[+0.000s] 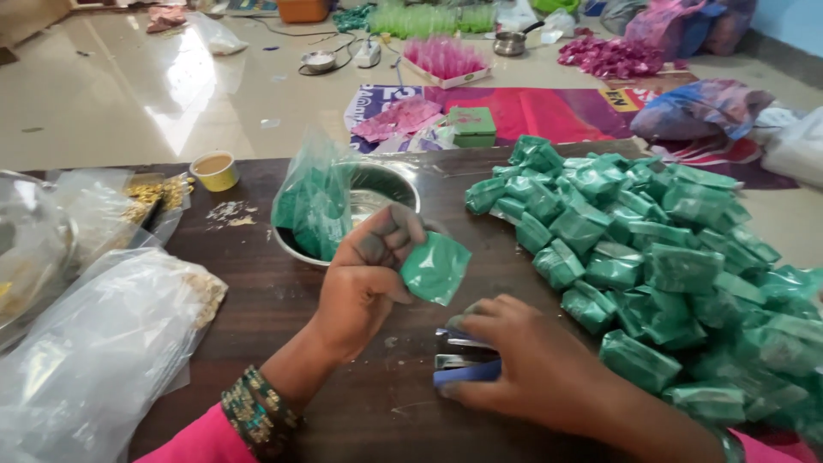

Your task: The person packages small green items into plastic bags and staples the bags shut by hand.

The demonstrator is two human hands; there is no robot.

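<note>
While the left hand [369, 274] pinched a small green powder packet [435, 267] between thumb and fingers above the dark table [283, 300], the right hand [531, 369] pressed curled fingers onto a blue stapler [463, 364]. Beside them lay a pile of green packets [651, 257] and a steel bowl [377, 193].

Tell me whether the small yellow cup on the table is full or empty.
Nearly full: the yellow cup stands upright, with light brown liquid reaching close to its rim.

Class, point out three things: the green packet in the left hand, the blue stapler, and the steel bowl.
green packet [435, 267], head view, middle of its face
blue stapler [465, 372], head view, lower blue body
steel bowl [390, 184], head view, inner wall
</note>
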